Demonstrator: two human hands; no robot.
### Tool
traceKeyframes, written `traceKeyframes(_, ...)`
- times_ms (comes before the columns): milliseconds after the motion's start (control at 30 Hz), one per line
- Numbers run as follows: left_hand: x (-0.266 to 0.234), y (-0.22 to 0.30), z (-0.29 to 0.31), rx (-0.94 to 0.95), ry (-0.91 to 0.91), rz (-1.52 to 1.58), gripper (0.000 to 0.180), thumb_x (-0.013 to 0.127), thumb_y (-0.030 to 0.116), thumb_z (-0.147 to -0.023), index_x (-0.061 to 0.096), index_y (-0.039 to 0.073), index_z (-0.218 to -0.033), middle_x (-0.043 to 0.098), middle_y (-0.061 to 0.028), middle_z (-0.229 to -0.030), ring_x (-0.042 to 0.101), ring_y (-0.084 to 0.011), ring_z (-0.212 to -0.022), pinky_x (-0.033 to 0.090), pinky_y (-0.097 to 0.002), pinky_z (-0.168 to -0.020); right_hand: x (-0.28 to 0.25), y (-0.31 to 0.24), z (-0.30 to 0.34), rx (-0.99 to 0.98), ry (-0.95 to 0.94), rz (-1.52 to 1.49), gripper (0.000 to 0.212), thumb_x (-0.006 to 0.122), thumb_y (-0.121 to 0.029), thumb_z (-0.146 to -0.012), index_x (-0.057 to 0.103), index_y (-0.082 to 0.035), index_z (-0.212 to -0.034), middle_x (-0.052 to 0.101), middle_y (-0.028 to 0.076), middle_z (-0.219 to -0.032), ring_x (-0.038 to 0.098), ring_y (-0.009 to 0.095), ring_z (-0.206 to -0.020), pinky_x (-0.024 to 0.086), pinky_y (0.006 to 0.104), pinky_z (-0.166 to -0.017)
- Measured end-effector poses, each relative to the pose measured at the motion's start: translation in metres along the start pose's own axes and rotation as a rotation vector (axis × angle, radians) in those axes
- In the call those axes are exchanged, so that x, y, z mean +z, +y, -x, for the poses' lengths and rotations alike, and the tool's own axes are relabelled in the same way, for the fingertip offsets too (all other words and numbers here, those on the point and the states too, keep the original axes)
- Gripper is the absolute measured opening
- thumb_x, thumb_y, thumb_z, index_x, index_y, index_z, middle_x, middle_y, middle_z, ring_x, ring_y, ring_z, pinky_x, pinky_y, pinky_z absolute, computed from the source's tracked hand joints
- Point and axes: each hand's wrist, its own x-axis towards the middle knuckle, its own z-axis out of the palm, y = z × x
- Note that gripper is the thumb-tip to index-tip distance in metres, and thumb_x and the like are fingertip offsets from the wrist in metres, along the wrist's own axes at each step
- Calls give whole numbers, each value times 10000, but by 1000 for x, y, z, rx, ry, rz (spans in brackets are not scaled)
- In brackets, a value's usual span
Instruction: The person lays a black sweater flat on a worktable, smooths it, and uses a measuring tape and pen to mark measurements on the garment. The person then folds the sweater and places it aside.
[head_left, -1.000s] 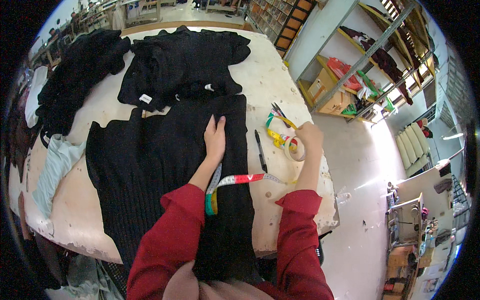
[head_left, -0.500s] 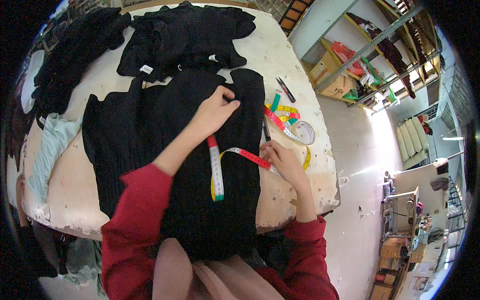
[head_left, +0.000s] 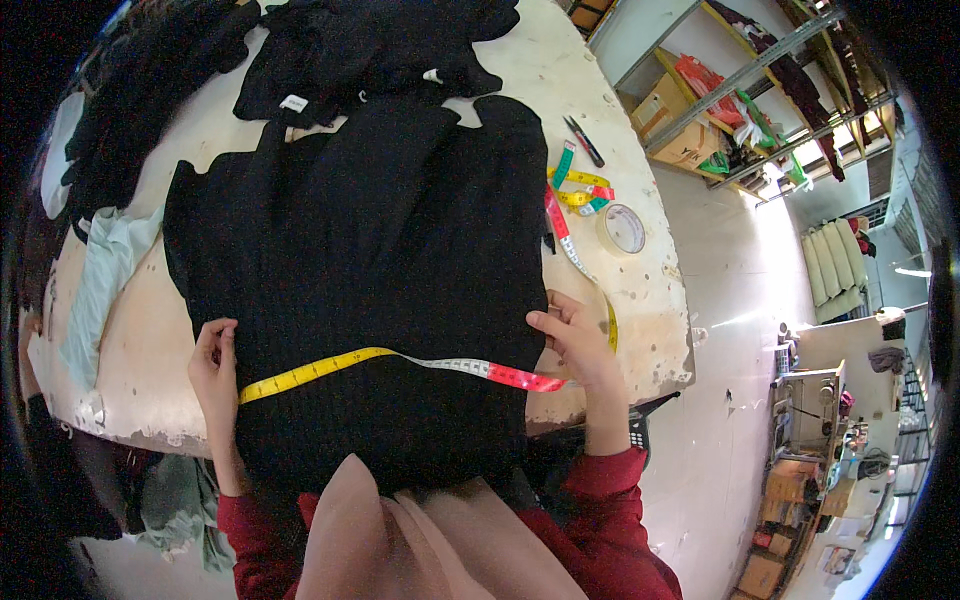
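A black ribbed knit garment (head_left: 380,240) lies spread over the table in front of me. My left hand (head_left: 212,365) is at its left edge, fingers curled and fingertips pinching the edge. My right hand (head_left: 580,345) is at the opposite edge, thumb and fingers closed on the fabric. Between them a yellow, white and red measuring tape (head_left: 440,364) lies across the garment with a twist in the middle. One end of it meets the heel of my left hand; the other side passes beneath my right hand, and its coiled part rests farther right on the table.
A roll of tape (head_left: 622,229) and a slim black-and-red tool (head_left: 584,142) lie on the table's right side (head_left: 650,300). More black garments (head_left: 370,60) are at the back, with a dark pile (head_left: 150,110) at left. A pale green cloth (head_left: 105,290) lies near the left edge.
My left hand has moved from the garment's upper middle to its left edge. The measuring tape, formerly hanging in a loop, now stretches across the garment. My right hand has shifted slightly nearer.
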Motion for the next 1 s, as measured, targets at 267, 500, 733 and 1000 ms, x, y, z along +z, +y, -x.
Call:
traceKeyframes(267, 10, 2, -1, -33, 48, -12, 159, 518, 122, -1006, 634, 26, -1056, 495, 11, -701, 386, -51, -610, 312, -232, -538, -15, 44, -7, -310, 149, 248, 290, 776, -132, -825, 546, -72, -992, 457, -79, -639, 386, 26, -581, 301, 203, -522)
traceKeyframes(500, 9, -3, -2, 58, 69, -75, 169, 507, 109, -1007, 618, -8, -1058, 606, -57, -843, 524, -90, -770, 422, -243, -694, -10, 20, 11, -174, 46, 40, 477, 713, -51, -826, 493, -98, -1246, 477, -40, -707, 478, 77, -672, 394, 246, -605)
traceKeyframes(733, 8, 1, 0, 55, 41, -65, 166, 501, 99, -1007, 613, -12, -1059, 649, -84, -923, 586, -104, -876, 449, -247, -787, -1, 38, 31, -395, 105, 343, 600, 572, 88, -774, 430, -91, -1328, 534, 48, -867, 556, 134, -779, 469, 268, -711)
traceKeyframes(1000, 12, 11, 1, 103, 87, -334, 136, 479, 110, -1011, 580, 82, -1098, 609, -124, -827, 573, -160, -684, 449, -296, -628, 4, 60, 21, -386, 580, 688, 531, 508, 150, -714, 462, -56, -1201, 610, 197, -963, 598, 397, -922, 470, 470, -786)
